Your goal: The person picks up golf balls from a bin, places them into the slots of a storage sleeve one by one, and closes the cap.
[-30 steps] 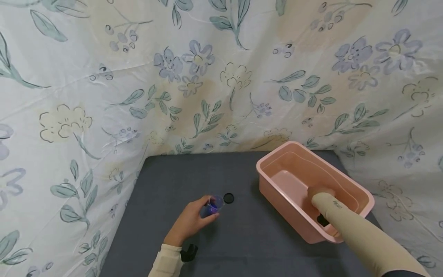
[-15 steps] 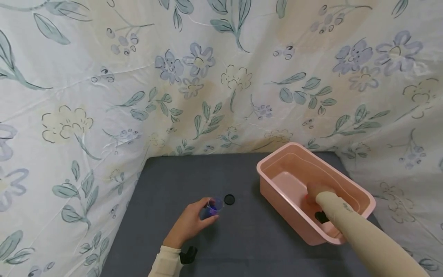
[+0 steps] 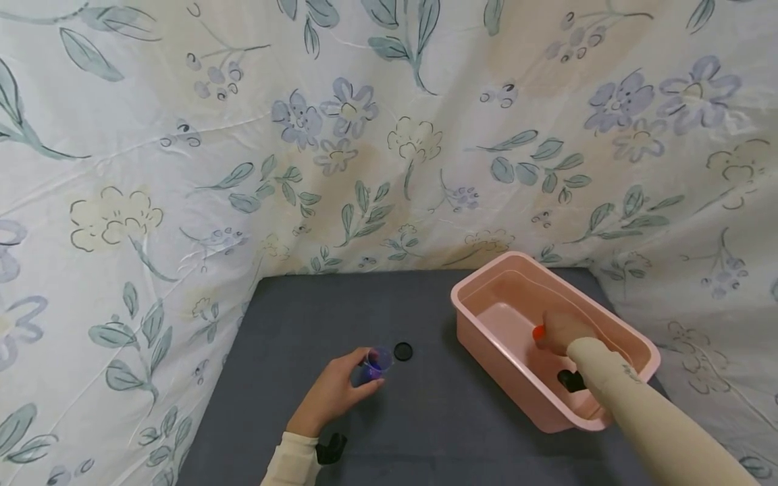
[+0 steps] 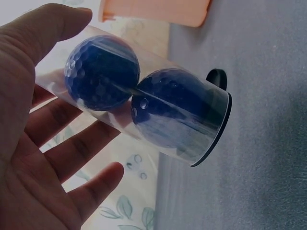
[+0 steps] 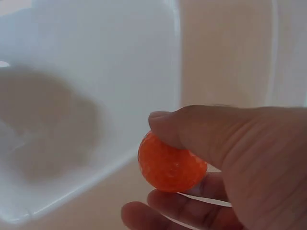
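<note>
My left hand [image 3: 338, 389] holds a clear plastic tube [image 3: 378, 359] upright over the dark tabletop. Through its wall in the left wrist view show two dark blue golf balls [image 4: 168, 106], one above the other, with a black cap closing the bottom end. Inside the pink bin on the right, my right hand [image 3: 565, 332] pinches an orange golf ball [image 5: 170, 165] between thumb and fingers. A black round lid [image 3: 403, 351] lies on the table just beyond the tube.
The pink bin [image 3: 498, 344] stands at an angle on the right of the dark table [image 3: 316, 307]. Floral cloth [image 3: 413, 202] hangs behind and at both sides of the table.
The orange golf ball has come into sight in my right hand, which has shifted slightly up and right inside the bin. The left hand and tube have stayed in place.
</note>
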Available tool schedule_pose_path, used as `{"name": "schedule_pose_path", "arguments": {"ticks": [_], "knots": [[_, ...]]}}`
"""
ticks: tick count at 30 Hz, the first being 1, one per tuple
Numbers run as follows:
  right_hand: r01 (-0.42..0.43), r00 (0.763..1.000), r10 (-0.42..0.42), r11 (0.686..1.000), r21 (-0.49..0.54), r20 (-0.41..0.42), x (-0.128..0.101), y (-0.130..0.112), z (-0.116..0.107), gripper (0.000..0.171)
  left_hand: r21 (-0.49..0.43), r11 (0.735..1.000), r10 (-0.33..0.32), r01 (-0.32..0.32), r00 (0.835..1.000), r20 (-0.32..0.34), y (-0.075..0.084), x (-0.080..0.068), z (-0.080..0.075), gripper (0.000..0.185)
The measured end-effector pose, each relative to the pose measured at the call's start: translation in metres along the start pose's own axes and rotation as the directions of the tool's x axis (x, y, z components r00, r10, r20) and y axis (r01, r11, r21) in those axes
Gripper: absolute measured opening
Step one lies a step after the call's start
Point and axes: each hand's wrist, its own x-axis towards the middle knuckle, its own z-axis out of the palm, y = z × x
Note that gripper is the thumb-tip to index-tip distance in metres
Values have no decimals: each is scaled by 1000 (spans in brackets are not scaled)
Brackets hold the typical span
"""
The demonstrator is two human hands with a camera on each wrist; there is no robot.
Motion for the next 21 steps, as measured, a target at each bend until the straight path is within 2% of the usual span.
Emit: {"name": "schedule_pose_path", "arguments": {"ticks": [5, 14, 18, 21], "knots": [[52, 995, -51, 999, 1, -83, -11, -20, -12, 22, 4, 1000, 0, 0, 1000, 2, 1, -1, 0, 40], [65, 993, -51, 990, 124, -111, -28, -54, -34, 33, 2, 1000, 8, -8, 1000, 8, 3, -2, -1, 40], [110, 985, -95, 988, 104, -145, -36, -69, -39, 35, 3, 1000, 8, -8, 1000, 5, 3, -2, -1, 41], [168, 967, -152, 984, 64, -204, -41, -82, -41, 32, 14, 1000, 12, -12, 1000, 6, 2, -2, 0, 44]]}}
